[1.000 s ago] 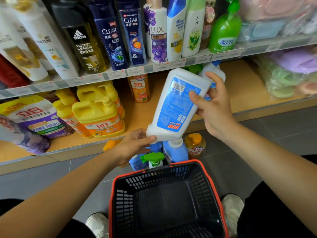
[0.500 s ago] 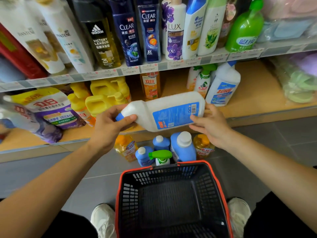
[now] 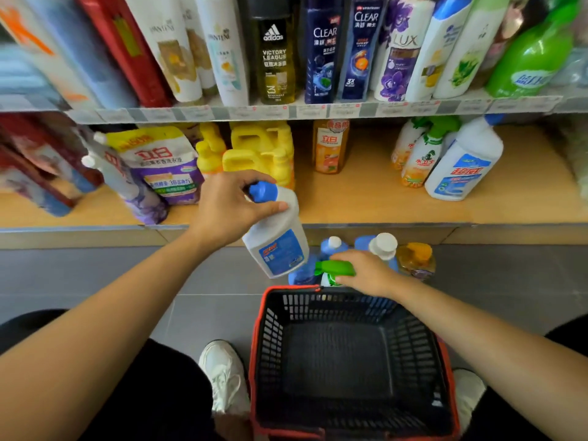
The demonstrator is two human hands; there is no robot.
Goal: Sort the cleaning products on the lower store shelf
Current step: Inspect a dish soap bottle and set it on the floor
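Observation:
My left hand (image 3: 227,206) grips the neck of a white cleaner bottle (image 3: 278,243) with a blue cap and blue label, held upright in the air in front of the lower shelf (image 3: 375,205). My right hand (image 3: 366,272) curls round the green trigger head of a spray bottle (image 3: 334,270) standing on the floor just beyond the basket. Around it on the floor stand blue bottles (image 3: 331,246) with white caps and a small amber bottle (image 3: 416,259). On the shelf stand yellow jugs (image 3: 261,151), an orange bottle (image 3: 329,148), spray bottles (image 3: 420,157) and a matching white cleaner bottle (image 3: 463,163).
A black basket with a red rim (image 3: 254,348) sits on the grey floor between my white shoes. Purple detergent pouches (image 3: 162,167) lean at the shelf's left. The upper shelf (image 3: 286,111) carries shampoo bottles. A bare stretch of lower shelf lies between the orange bottle and the sprays.
My right hand let go of the white bottle and dropped to the green spray head on the floor. My left hand turned the white bottle from lying sideways to upright and lowered it.

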